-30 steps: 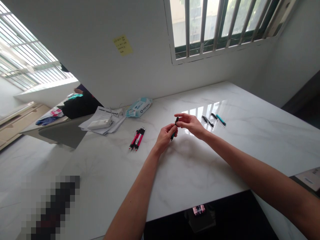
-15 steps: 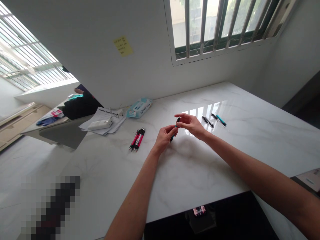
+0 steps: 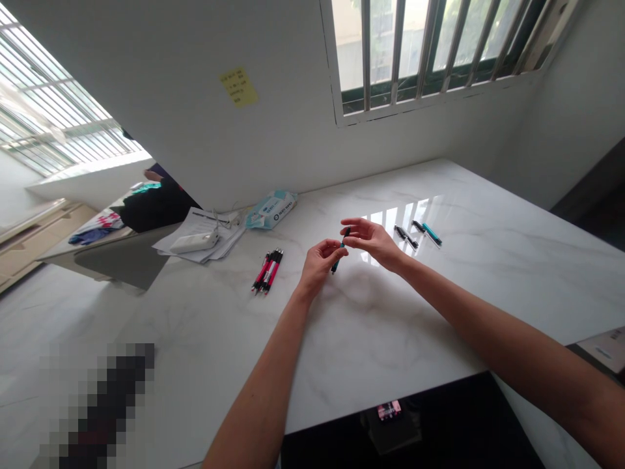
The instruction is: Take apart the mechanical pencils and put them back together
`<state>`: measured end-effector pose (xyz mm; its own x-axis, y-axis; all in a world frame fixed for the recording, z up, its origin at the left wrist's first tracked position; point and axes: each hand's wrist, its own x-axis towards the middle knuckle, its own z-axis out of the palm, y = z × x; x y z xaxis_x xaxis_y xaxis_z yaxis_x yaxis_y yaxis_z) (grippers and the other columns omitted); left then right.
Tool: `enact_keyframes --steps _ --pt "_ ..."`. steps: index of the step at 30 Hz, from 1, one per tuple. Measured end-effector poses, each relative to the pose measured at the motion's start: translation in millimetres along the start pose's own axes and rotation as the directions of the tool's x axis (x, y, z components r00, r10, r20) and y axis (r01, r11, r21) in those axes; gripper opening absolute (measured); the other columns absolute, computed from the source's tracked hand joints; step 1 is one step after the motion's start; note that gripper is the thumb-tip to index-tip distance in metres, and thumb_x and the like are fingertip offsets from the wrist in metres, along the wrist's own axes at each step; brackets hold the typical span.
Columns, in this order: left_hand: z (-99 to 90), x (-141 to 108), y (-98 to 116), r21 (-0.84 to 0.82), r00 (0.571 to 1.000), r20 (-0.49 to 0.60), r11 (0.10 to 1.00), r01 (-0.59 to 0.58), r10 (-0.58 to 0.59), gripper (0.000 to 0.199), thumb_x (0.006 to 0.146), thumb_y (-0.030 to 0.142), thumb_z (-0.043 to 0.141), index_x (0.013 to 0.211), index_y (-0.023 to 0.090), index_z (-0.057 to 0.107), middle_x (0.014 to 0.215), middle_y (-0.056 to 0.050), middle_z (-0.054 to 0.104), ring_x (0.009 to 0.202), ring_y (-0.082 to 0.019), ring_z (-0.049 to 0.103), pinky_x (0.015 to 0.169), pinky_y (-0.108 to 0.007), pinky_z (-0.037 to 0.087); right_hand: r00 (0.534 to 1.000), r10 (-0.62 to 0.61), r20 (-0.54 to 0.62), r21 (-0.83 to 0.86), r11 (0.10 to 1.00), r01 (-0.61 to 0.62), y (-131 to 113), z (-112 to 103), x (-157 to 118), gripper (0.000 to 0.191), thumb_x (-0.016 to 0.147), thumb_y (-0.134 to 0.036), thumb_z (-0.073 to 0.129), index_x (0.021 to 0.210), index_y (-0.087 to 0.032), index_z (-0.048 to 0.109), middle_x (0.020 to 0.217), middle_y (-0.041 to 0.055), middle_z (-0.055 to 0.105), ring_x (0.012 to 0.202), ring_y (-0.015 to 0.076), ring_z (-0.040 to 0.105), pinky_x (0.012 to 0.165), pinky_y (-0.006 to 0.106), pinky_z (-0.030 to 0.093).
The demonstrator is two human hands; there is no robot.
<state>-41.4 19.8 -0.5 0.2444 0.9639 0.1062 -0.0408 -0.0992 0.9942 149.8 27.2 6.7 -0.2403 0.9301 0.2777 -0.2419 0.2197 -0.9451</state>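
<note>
- Left hand (image 3: 319, 264) is pinching the slim teal-and-black pen (image 3: 334, 266) around its middle, thumb and fingers clamped on the barrel.
- Right hand (image 3: 374, 242) is closing its thumb and fingertips on the pen's black far end; other fingers are spreading loosely.
- Pen is tilting between both hands, above the middle of the glossy white marbled table (image 3: 381, 326), lower tip pointing near-left.
- Slim black pen pieces (image 3: 406, 237) and a teal plastic barrel (image 3: 431, 233) are lying right of the right hand; barrel is sitting farther right.
- Red-and-black pens (image 3: 267, 272) are lying bunched left of the left hand.
- Blue-and-white soft wipes packet (image 3: 272, 210) is resting far-left, by the wall, beside loose white papers (image 3: 224, 251).
- White oblong plastic device (image 3: 196, 241) is sitting on the papers.
</note>
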Motion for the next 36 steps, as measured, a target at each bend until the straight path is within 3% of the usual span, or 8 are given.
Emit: enact_keyframes --steps 4,8,12,17,21,24,32,36 --pt "0.4 -0.1 1.1 -0.030 1.000 0.008 1.000 -0.002 0.002 0.039 0.074 0.045 0.089 0.094 0.017 0.070 0.088 -0.007 0.078 0.089 -0.020 0.071 0.086 -0.032 0.049 1.000 -0.013 0.024 -0.020 1.000 0.013 1.7 0.8 0.0 0.048 0.079 -0.038 0.085 0.121 -0.022 0.071 0.092 0.0026 0.074 0.085 0.0179 0.068 0.085 0.035 0.055" --pt "1.6 -0.8 1.8 -0.035 1.000 0.015 0.999 0.016 -0.016 0.038 0.075 0.045 0.088 0.095 0.018 0.070 0.090 -0.007 0.079 0.089 -0.019 0.071 0.082 -0.031 0.049 0.999 -0.001 0.043 -0.014 1.000 0.002 -0.2 2.0 -0.9 0.048 0.082 -0.039 0.082 0.125 -0.023 0.068 0.106 0.0062 0.076 0.096 0.0207 0.070 0.087 0.037 0.056" --pt "2.2 0.1 0.2 -0.021 0.999 0.028 1.000 -0.019 0.020 0.035 0.075 0.044 0.088 0.093 0.018 0.073 0.090 -0.005 0.076 0.085 -0.016 0.068 0.078 -0.028 0.048 0.998 -0.035 0.047 -0.042 0.998 0.037 -0.6 3.1 -1.3 0.049 0.081 -0.040 0.083 0.123 -0.022 0.069 0.100 0.0055 0.075 0.091 0.0207 0.070 0.086 0.037 0.057" --pt "1.1 1.3 -2.8 -0.011 1.000 0.000 1.000 -0.028 0.028 0.034 0.074 0.045 0.089 0.090 0.018 0.074 0.082 -0.002 0.070 0.075 -0.013 0.061 0.071 -0.026 0.047 0.999 -0.025 0.032 -0.041 0.999 0.026 1.4 1.4 0.3 0.054 0.080 -0.040 0.083 0.129 -0.024 0.066 0.108 0.0070 0.076 0.098 0.0220 0.071 0.088 0.038 0.057" --pt "0.0 1.6 -4.7 -0.008 1.000 0.010 1.000 -0.015 0.015 0.034 0.075 0.044 0.088 0.092 0.017 0.077 0.081 -0.002 0.069 0.074 -0.013 0.060 0.071 -0.027 0.048 1.000 -0.027 0.009 -0.046 0.999 0.028 -0.6 1.4 0.8 0.045 0.081 -0.038 0.081 0.122 -0.022 0.068 0.097 0.0050 0.076 0.092 0.0205 0.070 0.082 0.035 0.056" --pt "-0.1 1.8 -5.9 -0.027 1.000 0.017 1.000 -0.007 0.008 0.032 0.076 0.043 0.088 0.092 0.017 0.077 0.083 -0.002 0.070 0.074 -0.012 0.060 0.073 -0.026 0.049 1.000 -0.030 0.003 -0.049 0.998 0.031 -1.8 2.1 0.7 0.040 0.084 -0.038 0.077 0.120 -0.023 0.068 0.103 0.0058 0.076 0.095 0.0206 0.070 0.080 0.034 0.056" --pt "1.8 -0.3 -3.4 -0.012 1.000 0.019 1.000 0.016 -0.016 0.034 0.075 0.044 0.089 0.093 0.017 0.079 0.085 -0.004 0.072 0.079 -0.015 0.064 0.078 -0.030 0.052 0.999 -0.033 0.002 -0.089 0.996 0.033 -1.0 -0.1 0.4 0.046 0.084 -0.036 0.077 0.126 -0.023 0.066 0.105 0.0065 0.077 0.099 0.0220 0.071 0.087 0.037 0.056" --pt "2.4 -1.7 -1.0 -0.006 1.000 0.025 1.000 0.020 -0.020 0.036 0.075 0.046 0.088 0.094 0.017 0.079 0.088 -0.005 0.075 0.083 -0.017 0.067 0.082 -0.031 0.053 0.999 -0.030 -0.017 -0.158 0.987 0.027 -4.2 0.3 -0.6 0.057 0.077 -0.037 0.084 0.129 -0.023 0.065 0.096 0.0041 0.075 0.090 0.0213 0.071 0.083 0.037 0.057"
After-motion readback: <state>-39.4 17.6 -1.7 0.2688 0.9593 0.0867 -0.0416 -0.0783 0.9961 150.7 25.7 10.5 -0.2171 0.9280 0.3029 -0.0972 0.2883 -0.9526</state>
